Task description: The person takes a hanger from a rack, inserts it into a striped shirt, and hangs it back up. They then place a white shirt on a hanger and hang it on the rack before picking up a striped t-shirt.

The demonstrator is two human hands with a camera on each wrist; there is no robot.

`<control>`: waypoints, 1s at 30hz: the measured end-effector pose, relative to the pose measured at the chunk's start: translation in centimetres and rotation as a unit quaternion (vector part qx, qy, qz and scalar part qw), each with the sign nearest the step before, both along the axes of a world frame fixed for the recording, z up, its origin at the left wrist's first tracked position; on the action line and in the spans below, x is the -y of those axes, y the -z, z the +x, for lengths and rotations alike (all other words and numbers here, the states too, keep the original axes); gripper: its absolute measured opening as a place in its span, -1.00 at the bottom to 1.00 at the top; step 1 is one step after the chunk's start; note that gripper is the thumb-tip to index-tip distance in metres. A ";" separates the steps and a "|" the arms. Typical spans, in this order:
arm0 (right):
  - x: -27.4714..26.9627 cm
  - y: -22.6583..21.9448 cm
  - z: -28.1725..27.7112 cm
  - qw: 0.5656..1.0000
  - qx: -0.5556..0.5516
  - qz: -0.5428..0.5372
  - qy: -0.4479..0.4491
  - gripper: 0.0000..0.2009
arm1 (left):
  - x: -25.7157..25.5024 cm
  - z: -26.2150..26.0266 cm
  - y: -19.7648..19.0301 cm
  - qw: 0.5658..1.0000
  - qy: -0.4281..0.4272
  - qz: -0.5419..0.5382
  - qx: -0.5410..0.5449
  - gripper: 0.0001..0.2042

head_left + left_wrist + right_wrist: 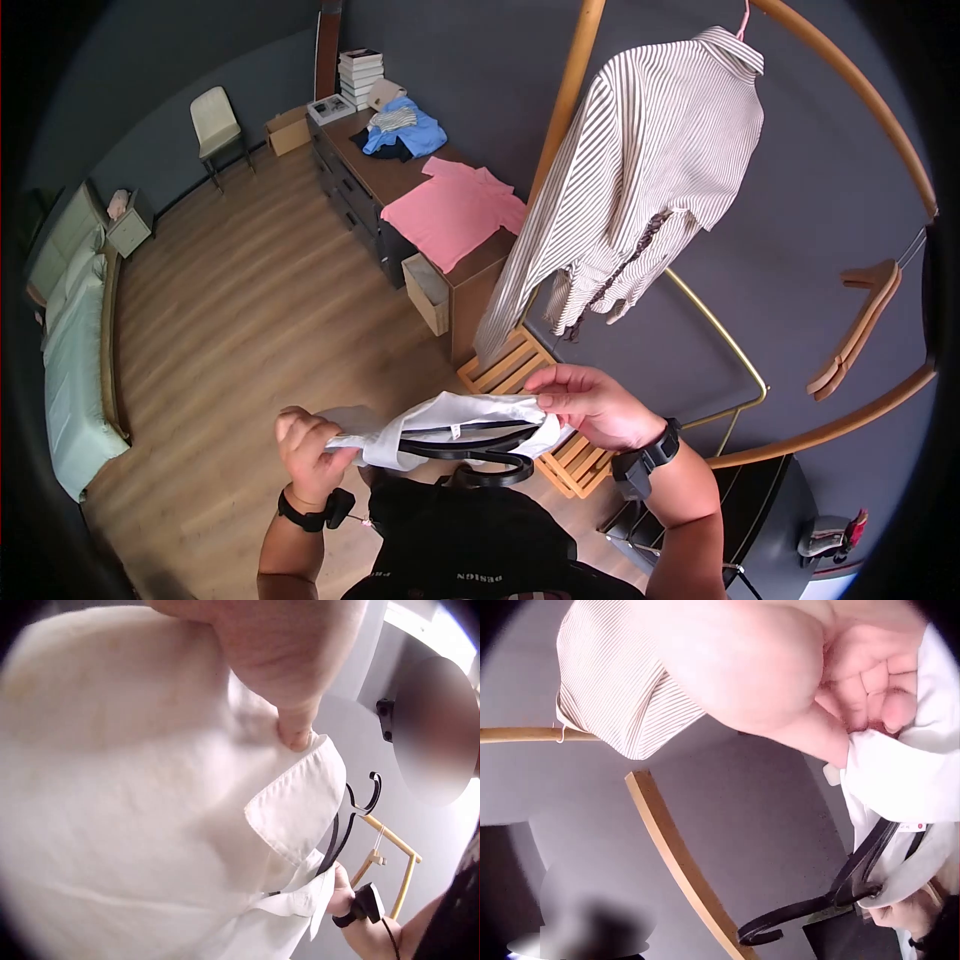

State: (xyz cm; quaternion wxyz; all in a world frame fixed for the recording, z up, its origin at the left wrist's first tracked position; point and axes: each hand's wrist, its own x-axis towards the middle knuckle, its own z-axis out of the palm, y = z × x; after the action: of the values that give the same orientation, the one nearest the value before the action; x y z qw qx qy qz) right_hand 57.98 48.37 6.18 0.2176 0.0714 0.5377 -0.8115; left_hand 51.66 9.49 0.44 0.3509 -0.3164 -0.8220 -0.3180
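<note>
A white collared shirt (450, 415) is stretched between my two hands in front of my body. My left hand (308, 452) pinches one side of it near the collar, thumb pressed on the cloth. My right hand (590, 405) pinches the other side between thumb and fingers. Inside the collar sits a black hanger (470, 447), its curved hook sticking out toward me. The left wrist view shows a pointed collar tip (296, 806) beside my thumb, and the hook rising past it. A small label (912, 826) shows inside the neck in the right wrist view.
A striped shirt (660, 130) hangs from a wooden rack (570, 95) ahead on the right, above a slatted wooden shelf (515, 360). Wooden hangers (860, 325) hang farther right. A pink shirt (455, 208) lies on a dark dresser (380, 175); a bed (85, 370) stands at left.
</note>
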 end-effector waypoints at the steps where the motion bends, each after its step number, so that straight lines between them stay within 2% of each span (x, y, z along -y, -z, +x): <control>1: 0.0 0.0 -0.1 0.999 0.005 -0.042 -0.009 -0.68 | 0.1 0.2 0.0 1.000 -0.007 0.002 0.002 -0.60; 2: 0.5 -0.7 -0.2 0.999 0.006 -0.043 -0.011 -0.68 | 0.3 0.3 0.1 1.000 -0.009 0.000 0.003 -0.60; 5: 1.5 -1.9 -0.3 0.994 -0.054 -0.013 -0.098 -0.54 | 0.6 0.7 0.2 1.000 -0.003 -0.009 0.009 -0.59; 6: 1.3 -1.7 -0.4 0.994 -0.053 -0.014 -0.098 -0.54 | 0.7 0.9 0.5 1.000 -0.004 -0.005 0.009 -0.59; 8: 0.9 -1.4 -0.4 0.989 -0.008 0.000 -0.151 -0.56 | 0.8 1.2 0.5 1.000 -0.004 -0.002 0.009 -0.58; 10: 0.7 -1.1 -0.4 0.990 0.008 -0.004 -0.143 -0.57 | 0.9 1.4 0.3 1.000 -0.012 0.001 0.023 -0.63; 12: 0.8 -1.6 -0.3 0.990 0.012 0.063 -0.127 -0.63 | 0.9 1.4 0.3 1.000 -0.015 -0.002 0.021 -0.63; 13: 0.9 -1.4 -0.3 0.990 0.012 0.062 -0.128 -0.63 | 0.9 1.4 0.3 1.000 -0.017 -0.004 0.019 -0.62; 16: 1.0 -1.0 -0.3 0.992 -0.027 0.069 -0.106 -0.63 | 0.9 1.4 0.4 0.999 -0.028 -0.003 0.020 -0.61; 19: 1.1 -0.8 -0.2 0.987 -0.060 0.118 -0.089 -0.65 | 0.8 1.5 0.3 0.999 -0.040 0.000 0.026 -0.64; 20: 1.4 -0.3 0.0 0.965 -0.133 0.222 -0.045 -0.65 | 0.9 1.4 0.2 0.999 -0.039 -0.001 0.026 -0.64; 21: 1.5 0.0 0.1 0.925 -0.204 0.322 -0.001 -0.64 | 0.9 1.3 0.2 0.998 -0.048 0.011 0.031 -0.65; 24: 1.4 -1.3 0.7 0.944 -0.181 0.275 -0.017 -0.59 | 1.4 0.7 0.1 0.996 -0.064 0.035 0.057 -0.72; 26: 1.0 -1.1 1.1 0.929 -0.219 0.295 -0.036 -0.61 | 1.7 0.4 0.1 0.993 -0.074 0.048 0.079 -0.76; 28: 1.1 -1.1 1.2 0.843 -0.349 0.403 -0.074 -0.67 | 1.8 -0.3 0.0 0.990 -0.062 0.069 0.106 -0.77; 29: 1.4 -0.8 1.2 0.825 -0.378 0.415 -0.062 -0.73 | 1.8 -0.6 0.0 0.989 -0.060 0.080 0.111 -0.76; 30: 1.5 -0.6 1.2 0.825 -0.380 0.414 -0.064 -0.73 | 1.7 -1.0 0.0 0.989 -0.062 0.079 0.111 -0.76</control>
State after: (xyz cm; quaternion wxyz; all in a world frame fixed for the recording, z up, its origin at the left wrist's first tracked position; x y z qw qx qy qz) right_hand 59.20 46.88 6.76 -0.0025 -0.1934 0.8664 -0.4603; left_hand 50.67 7.78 0.43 0.3007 -0.1988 -0.8460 -0.3929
